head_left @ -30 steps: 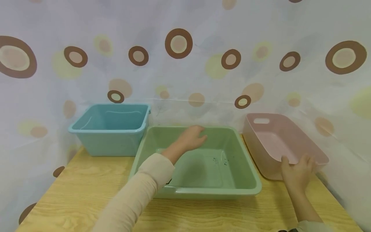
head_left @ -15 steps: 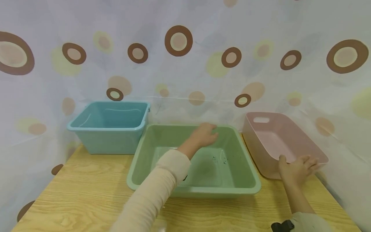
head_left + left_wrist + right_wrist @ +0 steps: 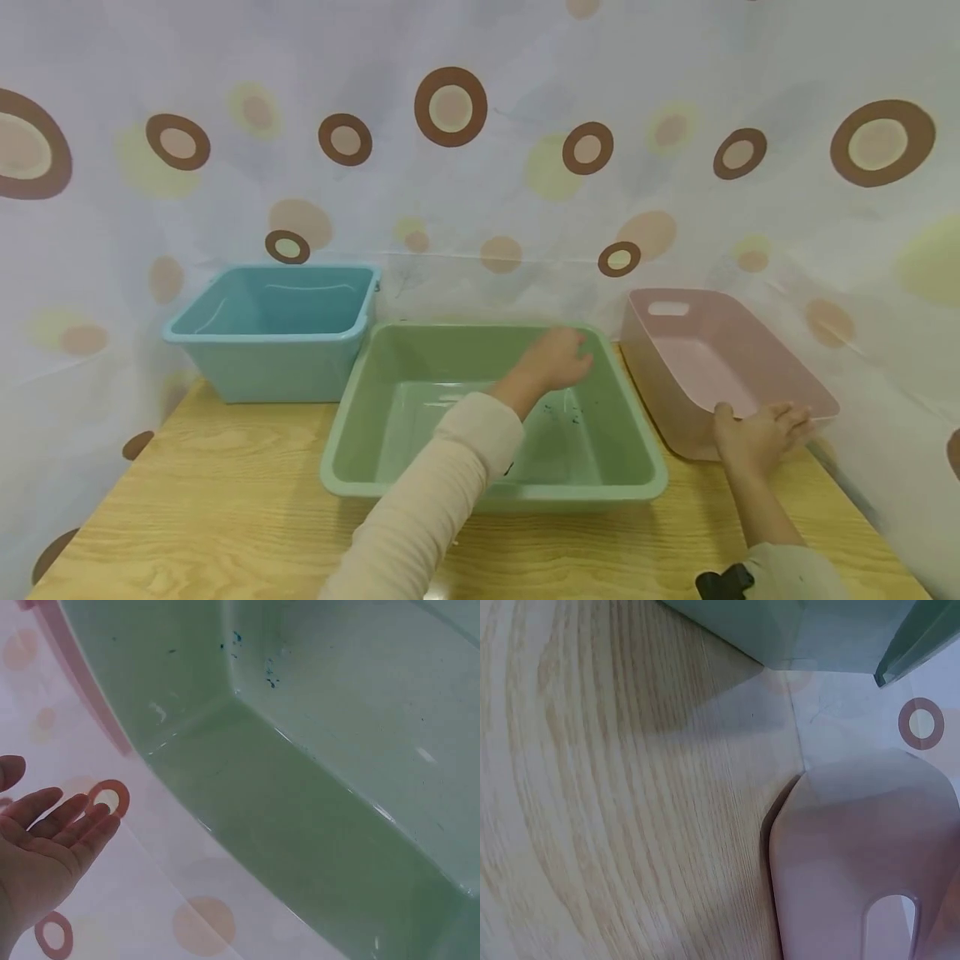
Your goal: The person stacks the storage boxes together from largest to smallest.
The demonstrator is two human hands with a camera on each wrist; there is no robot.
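From where I stand, the person's hands are well apart from each other. The left hand (image 3: 557,360) hangs over the right rear part of the tub (image 3: 585,493), blurred in the head view; the left wrist view shows its fingers loosely bent, the thumb away from them, clear of the tub's rim. The right hand (image 3: 757,437) rests against the near end of the pink bin (image 3: 705,371), thumb up at the rim and fingers spread out along it rather than clamped.

So the tub lies beneath the left hand, in the middle, and the pink bin lies just beyond the right one, turned at an angle. A narrow strip of wood shows between the two. The pink bin has a long handle slot in its far end. Inside the tub, on the right, a few small dark specks (image 3: 576,415) dot the floor; up close in the left wrist view they look blue.

The blue bin (image 3: 270,367) stands at the left rear, close beside the tub; I can't tell whether they touch. All three sit upright on a worktop (image 3: 210,500) with pale yellow wood grain. Behind it hangs a whitish sheet (image 3: 450,208) printed with brown rings and soft yellow and peach spots, slightly creased towards the right.
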